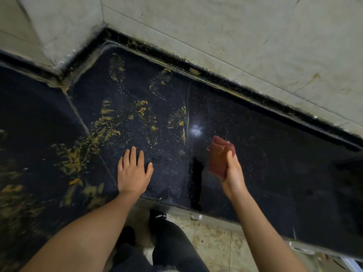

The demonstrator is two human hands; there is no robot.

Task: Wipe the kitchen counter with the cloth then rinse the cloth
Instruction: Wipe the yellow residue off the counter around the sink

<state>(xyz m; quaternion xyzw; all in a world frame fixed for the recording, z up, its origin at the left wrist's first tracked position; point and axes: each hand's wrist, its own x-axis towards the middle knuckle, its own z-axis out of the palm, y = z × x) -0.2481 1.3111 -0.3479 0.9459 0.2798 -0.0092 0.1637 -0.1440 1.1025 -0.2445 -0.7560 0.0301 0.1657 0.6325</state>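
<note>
A black stone counter (255,146) runs into a tiled corner. Yellow-orange smears (110,126) cover its left and middle parts. My left hand (133,173) lies flat on the counter near the front edge, fingers straight and spread. My right hand (232,173) is raised above the counter to the right and grips a folded dark red cloth (219,156), which stands up out of the hand. The cloth is off the surface and slightly blurred.
Stained pale tiled walls (235,36) border the counter at the back, with a grimy seam (196,71) along the joint. Below the front edge are a speckled floor (216,242) and my dark trouser legs (170,246). The counter's right part looks glossy, with a light reflection (196,130).
</note>
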